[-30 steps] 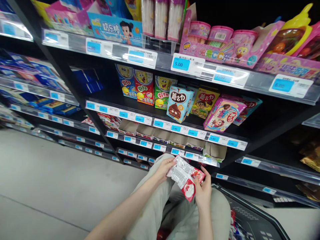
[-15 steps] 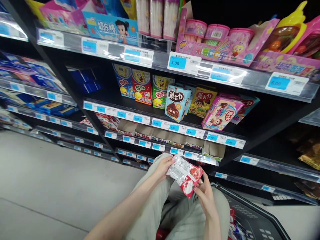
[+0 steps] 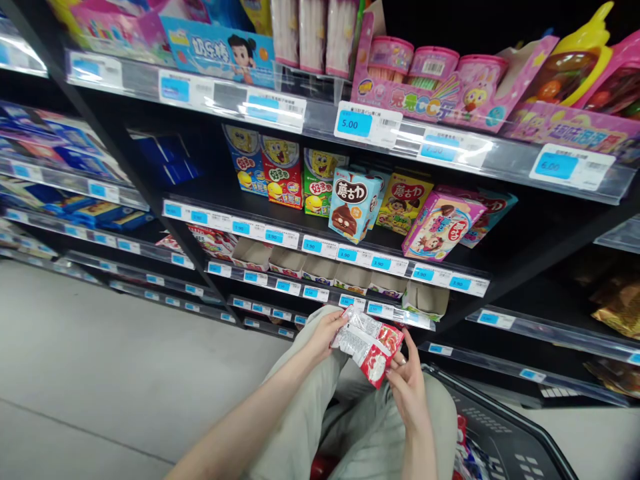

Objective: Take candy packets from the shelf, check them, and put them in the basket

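Between my two hands is a small red and silver-white snack packet (image 3: 367, 343), tilted above my knees with its printed, seamed side toward me. My left hand (image 3: 327, 335) grips its upper left edge, fingers closed, the thumb on top. At the right edge, my right hand (image 3: 407, 373) pinches the red end, its thumb near the lower corner and the other fingers partly behind the packet.
Shelves ahead hold a light blue box (image 3: 353, 205), a pink and purple box (image 3: 442, 223) and several other snack boxes. Open cardboard trays (image 3: 320, 270) line a lower shelf. A dark basket (image 3: 520, 433) with colourful packages stands at my right knee. Grey floor (image 3: 125, 360) lies left.
The packet's right end has tipped slightly, and its lower red corner sits a bit higher. Both hands keep hold of it. The camera view has shifted slightly.
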### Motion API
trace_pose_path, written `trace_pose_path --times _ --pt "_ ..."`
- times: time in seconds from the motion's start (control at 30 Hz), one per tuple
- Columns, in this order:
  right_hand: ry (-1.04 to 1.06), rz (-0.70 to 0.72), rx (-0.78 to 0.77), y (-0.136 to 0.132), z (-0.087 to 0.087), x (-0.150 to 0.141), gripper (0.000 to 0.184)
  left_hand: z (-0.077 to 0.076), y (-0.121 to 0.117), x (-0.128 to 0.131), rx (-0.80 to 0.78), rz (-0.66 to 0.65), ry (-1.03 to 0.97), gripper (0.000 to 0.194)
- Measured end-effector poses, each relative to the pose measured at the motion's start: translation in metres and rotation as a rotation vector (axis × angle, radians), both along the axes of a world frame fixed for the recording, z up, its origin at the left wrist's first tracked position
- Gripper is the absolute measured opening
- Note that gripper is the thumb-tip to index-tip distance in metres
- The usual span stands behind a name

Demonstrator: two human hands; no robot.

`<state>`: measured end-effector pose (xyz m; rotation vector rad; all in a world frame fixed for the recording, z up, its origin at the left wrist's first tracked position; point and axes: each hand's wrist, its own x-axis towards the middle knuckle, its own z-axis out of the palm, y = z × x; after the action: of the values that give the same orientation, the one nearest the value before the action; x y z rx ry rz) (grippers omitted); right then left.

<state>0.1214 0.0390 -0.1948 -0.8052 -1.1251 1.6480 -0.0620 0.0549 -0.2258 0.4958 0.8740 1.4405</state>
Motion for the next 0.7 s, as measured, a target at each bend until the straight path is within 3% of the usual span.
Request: trace_pose_path --times 0.2,0.43,0.63,0.7 --pt "0.011 -0.089 -0.029 0.001 -0.001 -0.006 0.075 -0.002 0.002 -0.001 -0.019 0.031 0.011 0.030" --pt "0.067 -0.228 -0.094 0.003 -0.010 -0.015 0.053 -0.003 0.004 0.000 0.004 0.037 -0.004 0.028" --pt "-0.024 -0.321 0.026 0.001 -0.009 -0.018 0.059 -0.005 0.004 0.000 0.001 0.037 0.032 0.030" --pt "-0.064 -0.345 0.061 0.002 -0.014 -0.016 0.053 -0.005 0.004 0.000 0.009 0.035 0.021 0.029"
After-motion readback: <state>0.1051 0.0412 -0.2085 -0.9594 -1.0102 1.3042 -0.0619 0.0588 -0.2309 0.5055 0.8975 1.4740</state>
